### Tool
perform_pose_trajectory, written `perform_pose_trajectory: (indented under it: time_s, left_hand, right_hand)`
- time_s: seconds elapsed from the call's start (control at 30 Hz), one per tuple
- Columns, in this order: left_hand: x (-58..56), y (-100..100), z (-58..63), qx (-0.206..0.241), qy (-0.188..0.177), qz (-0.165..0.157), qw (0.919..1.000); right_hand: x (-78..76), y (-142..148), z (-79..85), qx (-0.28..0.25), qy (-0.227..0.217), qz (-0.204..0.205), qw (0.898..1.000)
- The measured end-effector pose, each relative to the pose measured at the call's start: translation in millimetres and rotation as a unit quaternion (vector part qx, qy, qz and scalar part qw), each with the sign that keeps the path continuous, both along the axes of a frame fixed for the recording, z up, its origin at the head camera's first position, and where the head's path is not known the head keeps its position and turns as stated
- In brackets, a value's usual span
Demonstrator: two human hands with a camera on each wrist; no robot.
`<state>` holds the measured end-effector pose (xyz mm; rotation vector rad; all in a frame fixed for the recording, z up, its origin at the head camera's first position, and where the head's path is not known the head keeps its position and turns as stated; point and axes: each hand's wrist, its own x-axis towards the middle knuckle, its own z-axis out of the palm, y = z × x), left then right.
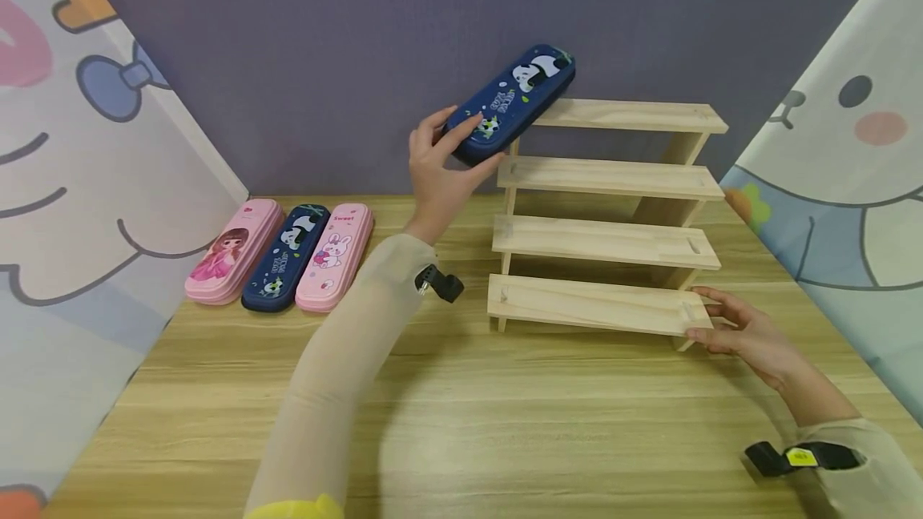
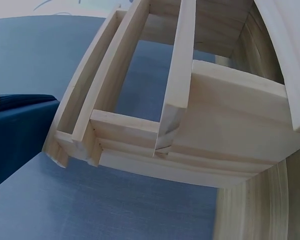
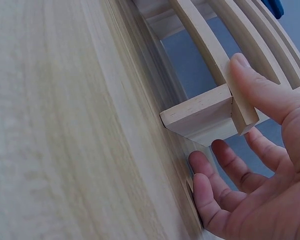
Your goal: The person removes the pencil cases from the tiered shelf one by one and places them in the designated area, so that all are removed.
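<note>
My left hand point(image 1: 443, 175) grips the lower end of a navy panda pencil case point(image 1: 513, 98) between thumb and fingers. The case is tilted, with its far end by the left end of the top tier of a stepped wooden display rack point(image 1: 606, 240). In the left wrist view, the dark blue case point(image 2: 19, 135) borders the rack's end; whether they touch, I cannot tell. At the rack's bottom right corner, my right hand point(image 1: 757, 343) holds the lowest shelf's end. The right wrist view shows the thumb point(image 3: 255, 82) on that shelf and other fingers curled below and behind.
Left on the wood-grain table point(image 1: 505, 423) lie three pencil cases side by side: a pink girl one point(image 1: 234, 253), a navy panda one point(image 1: 286, 257) and a pink rabbit one point(image 1: 335, 257). A grey-purple wall point(image 1: 324, 62) stands behind, with cartoon-printed panels on both sides.
</note>
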<state>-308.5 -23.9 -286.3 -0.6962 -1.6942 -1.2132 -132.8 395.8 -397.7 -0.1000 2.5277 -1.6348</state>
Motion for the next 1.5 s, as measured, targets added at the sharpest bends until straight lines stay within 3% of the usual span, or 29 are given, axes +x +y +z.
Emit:
perform_pose_trajectory:
  time_s: [0.7, 0.97, 1.2, 1.5]
  left_hand:
    - [19.7, -27, -11.6, 0.015, 0.041, 0.025, 0.9987]
    - [27.1, -43, -14.7, 0.011, 0.045, 0.048, 0.9978]
    - [37.1, -54, -16.3, -0.001, 0.025, 0.058, 0.9980]
    - [46.2, -66, -22.3, -0.013, 0.047, 0.081, 0.9955]
  right_hand:
    - [-2.8, 3, -2.8, -0.004, -0.001, 0.005, 1.000]
    - [-3.9, 3, -2.9, -0.003, 0.002, 0.007, 1.000]
    - [-5.2, 5, -4.5, -0.006, 0.002, 0.005, 1.000]
    - [-6.0, 7, -7.6, -0.010, 0.002, 0.008, 1.000]
